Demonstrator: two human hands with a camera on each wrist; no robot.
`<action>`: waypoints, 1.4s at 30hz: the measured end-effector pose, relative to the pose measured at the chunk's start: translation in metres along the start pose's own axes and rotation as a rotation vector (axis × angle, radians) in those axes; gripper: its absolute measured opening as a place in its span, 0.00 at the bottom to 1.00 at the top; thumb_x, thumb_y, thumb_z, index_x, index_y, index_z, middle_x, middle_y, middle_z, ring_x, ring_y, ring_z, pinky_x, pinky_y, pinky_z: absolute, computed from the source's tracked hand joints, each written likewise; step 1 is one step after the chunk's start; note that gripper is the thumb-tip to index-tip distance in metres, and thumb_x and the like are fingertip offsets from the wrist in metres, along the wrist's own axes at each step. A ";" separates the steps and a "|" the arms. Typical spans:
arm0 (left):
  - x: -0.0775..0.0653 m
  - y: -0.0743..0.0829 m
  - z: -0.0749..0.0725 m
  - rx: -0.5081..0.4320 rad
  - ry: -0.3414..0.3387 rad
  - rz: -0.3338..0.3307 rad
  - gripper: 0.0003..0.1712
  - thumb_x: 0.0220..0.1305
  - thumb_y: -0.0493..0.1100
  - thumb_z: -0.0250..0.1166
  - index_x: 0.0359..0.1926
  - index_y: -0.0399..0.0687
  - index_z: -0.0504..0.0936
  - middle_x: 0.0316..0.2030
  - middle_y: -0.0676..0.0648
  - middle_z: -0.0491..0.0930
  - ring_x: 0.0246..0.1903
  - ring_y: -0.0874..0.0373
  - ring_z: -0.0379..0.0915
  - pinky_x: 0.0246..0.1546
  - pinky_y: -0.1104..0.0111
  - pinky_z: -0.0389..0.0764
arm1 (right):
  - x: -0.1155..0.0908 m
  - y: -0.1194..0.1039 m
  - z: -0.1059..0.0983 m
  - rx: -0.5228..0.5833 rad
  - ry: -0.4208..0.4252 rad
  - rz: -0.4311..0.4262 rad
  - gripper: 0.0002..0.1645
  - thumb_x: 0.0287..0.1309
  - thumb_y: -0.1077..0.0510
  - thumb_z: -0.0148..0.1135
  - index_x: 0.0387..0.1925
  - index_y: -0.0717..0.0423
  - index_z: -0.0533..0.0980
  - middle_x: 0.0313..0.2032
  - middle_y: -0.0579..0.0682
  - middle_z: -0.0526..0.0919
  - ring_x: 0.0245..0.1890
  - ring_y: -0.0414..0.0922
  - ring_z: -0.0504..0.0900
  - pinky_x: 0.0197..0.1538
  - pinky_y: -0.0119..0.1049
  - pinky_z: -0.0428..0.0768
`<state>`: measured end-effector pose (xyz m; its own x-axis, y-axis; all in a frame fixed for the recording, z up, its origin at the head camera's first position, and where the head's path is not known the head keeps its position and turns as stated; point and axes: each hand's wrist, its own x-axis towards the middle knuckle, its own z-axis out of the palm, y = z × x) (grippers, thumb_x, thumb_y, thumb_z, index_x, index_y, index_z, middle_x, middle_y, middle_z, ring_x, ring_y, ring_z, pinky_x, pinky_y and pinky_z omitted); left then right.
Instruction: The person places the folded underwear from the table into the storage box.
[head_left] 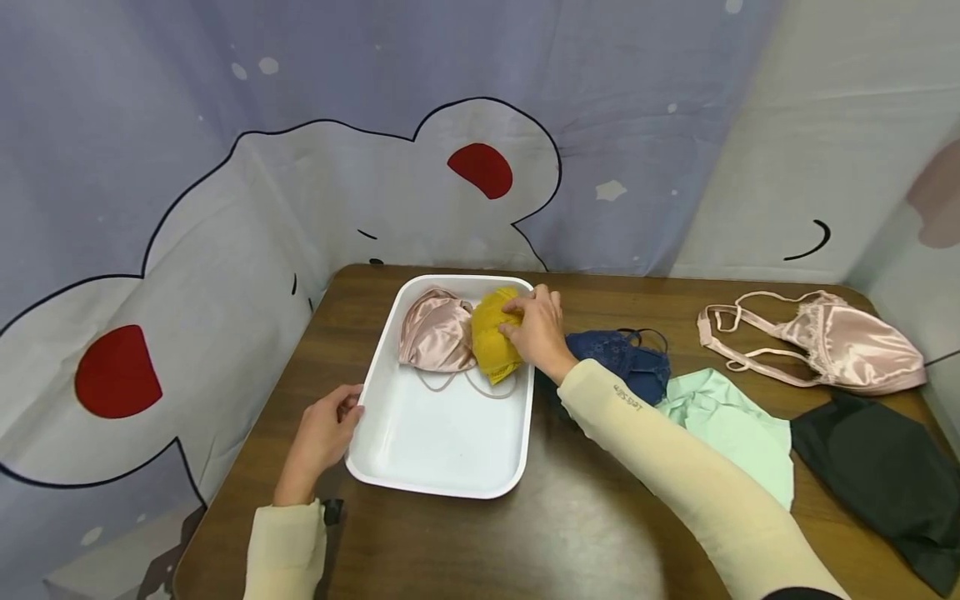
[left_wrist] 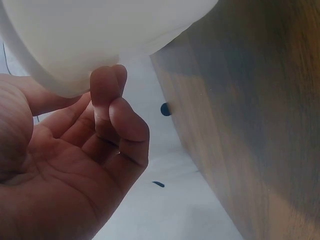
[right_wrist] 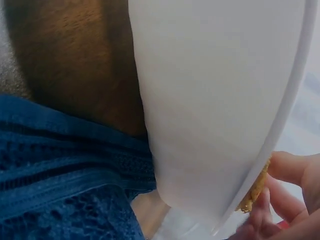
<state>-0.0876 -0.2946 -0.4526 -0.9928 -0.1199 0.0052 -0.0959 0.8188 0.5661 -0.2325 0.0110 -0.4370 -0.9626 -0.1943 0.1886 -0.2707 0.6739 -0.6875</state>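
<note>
A white plastic tray (head_left: 442, 450) stands on the table with a pink satin bra (head_left: 437, 333) and a yellow lace bra (head_left: 491, 337) in its far half. Thin pink straps trail over the tray floor. My right hand (head_left: 538, 325) reaches over the right rim and pinches the yellow bra between thumb and fingers. In the right wrist view only a bit of yellow lace (right_wrist: 256, 192) shows past the tray wall. At the left side, my left hand (head_left: 327, 429) holds the tray's rim; the left wrist view shows its fingers (left_wrist: 107, 90) curled against the outer wall.
Right of the tray lies a blue lace bra (head_left: 626, 358), partly behind my right forearm. Beyond it are a mint green garment (head_left: 731, 425), a black garment (head_left: 885, 475) and another pink satin bra (head_left: 855, 346). A printed curtain (head_left: 600, 125) hangs behind the wooden table (head_left: 420, 550).
</note>
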 end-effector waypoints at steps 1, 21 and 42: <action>0.000 0.000 0.000 -0.002 0.000 0.002 0.18 0.64 0.33 0.59 0.54 0.34 0.75 0.35 0.43 0.75 0.31 0.52 0.68 0.31 0.62 0.70 | 0.001 0.000 0.000 0.002 0.000 0.001 0.16 0.51 0.57 0.71 0.43 0.55 0.83 0.38 0.51 0.72 0.40 0.49 0.64 0.44 0.41 0.64; 0.000 0.001 0.000 -0.012 0.000 0.002 0.18 0.63 0.33 0.59 0.54 0.33 0.75 0.35 0.42 0.76 0.32 0.52 0.69 0.31 0.62 0.71 | -0.003 -0.006 -0.011 -0.053 -0.315 -0.005 0.24 0.59 0.59 0.60 0.55 0.66 0.75 0.53 0.62 0.76 0.57 0.56 0.69 0.56 0.45 0.69; 0.000 -0.001 0.001 0.010 0.001 0.010 0.18 0.63 0.33 0.60 0.54 0.34 0.76 0.35 0.43 0.76 0.31 0.52 0.68 0.31 0.62 0.69 | -0.010 0.015 -0.059 0.044 -0.219 -0.049 0.19 0.60 0.59 0.61 0.52 0.60 0.77 0.49 0.58 0.77 0.46 0.54 0.76 0.47 0.45 0.74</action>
<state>-0.0873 -0.2950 -0.4536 -0.9935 -0.1129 0.0117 -0.0872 0.8252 0.5580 -0.2278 0.0653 -0.4077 -0.9228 -0.3791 0.0688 -0.3117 0.6294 -0.7118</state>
